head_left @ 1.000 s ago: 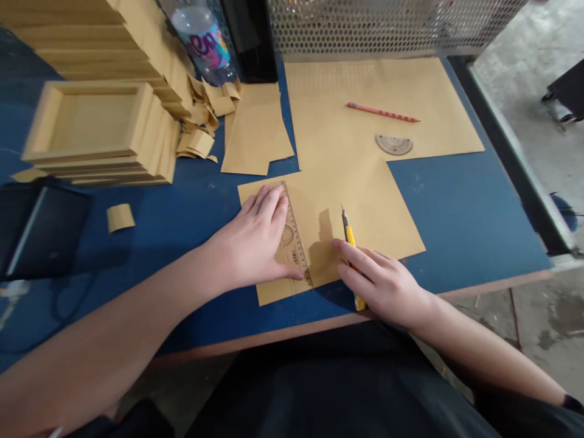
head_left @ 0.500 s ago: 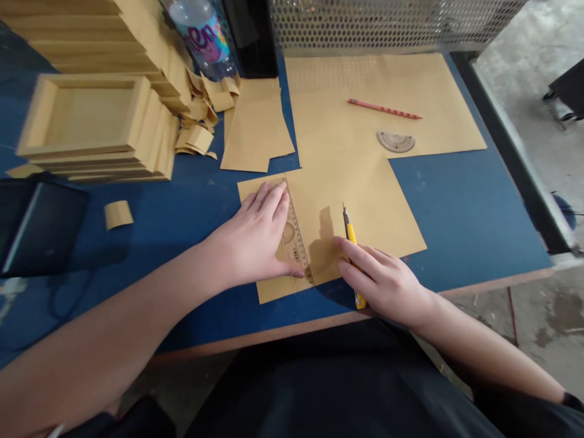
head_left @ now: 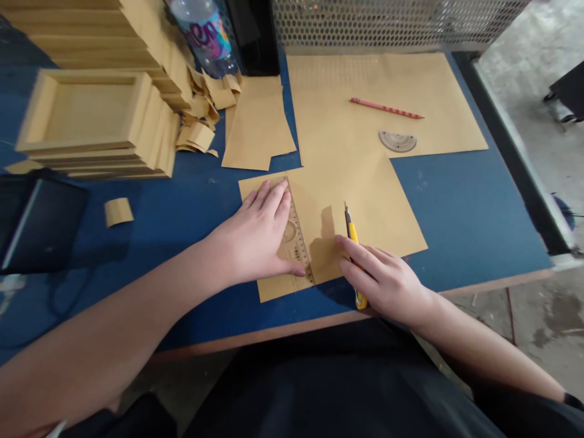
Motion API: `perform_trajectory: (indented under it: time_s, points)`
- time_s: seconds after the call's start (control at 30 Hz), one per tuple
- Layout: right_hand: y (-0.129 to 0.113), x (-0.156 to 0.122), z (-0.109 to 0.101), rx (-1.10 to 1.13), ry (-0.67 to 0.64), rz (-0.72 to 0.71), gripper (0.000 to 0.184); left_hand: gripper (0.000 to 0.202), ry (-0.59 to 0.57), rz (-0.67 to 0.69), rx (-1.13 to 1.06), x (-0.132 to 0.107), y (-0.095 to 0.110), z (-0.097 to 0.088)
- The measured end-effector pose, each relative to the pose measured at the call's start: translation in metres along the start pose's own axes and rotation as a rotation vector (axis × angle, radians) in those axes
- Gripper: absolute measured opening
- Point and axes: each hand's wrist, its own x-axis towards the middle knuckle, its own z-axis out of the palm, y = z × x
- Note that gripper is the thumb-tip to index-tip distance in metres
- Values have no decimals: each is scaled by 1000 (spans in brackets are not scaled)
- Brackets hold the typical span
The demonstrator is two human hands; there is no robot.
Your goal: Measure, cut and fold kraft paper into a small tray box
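My left hand (head_left: pixel 255 237) lies flat with its fingers stretched out, pressing a clear plastic ruler (head_left: pixel 298 249) onto brown kraft paper (head_left: pixel 365 201). The ruler runs roughly front to back near the paper's left side; my palm and fingers cover part of it. To the right, the fingers of my right hand (head_left: pixel 387 274) are closed round a yellow utility knife (head_left: pixel 353 231). Its blade points away from me, above the paper and apart from the ruler. A strip of paper (head_left: pixel 274 289) shows left of the ruler, under my left hand.
A red pencil (head_left: pixel 387 108) and a protractor (head_left: pixel 398 142) lie on the far paper. Cut paper pieces (head_left: pixel 255 121), curled scraps (head_left: pixel 201 137), stacked wooden trays (head_left: pixel 95 115) and a plastic bottle (head_left: pixel 205 36) stand at left. A perforated metal panel (head_left: pixel 387 24) borders the blue table (head_left: pixel 483 213).
Both hands, the ruler and the knife keep practically the same places. The whole view has shifted very slightly.
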Motion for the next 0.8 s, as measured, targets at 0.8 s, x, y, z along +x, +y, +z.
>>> perform_trajectory:
  time_s: [0.8]
  points:
    - [-46, -27, 26, 146, 525, -98, 17, 142, 36, 36, 54, -3, 0, 1]
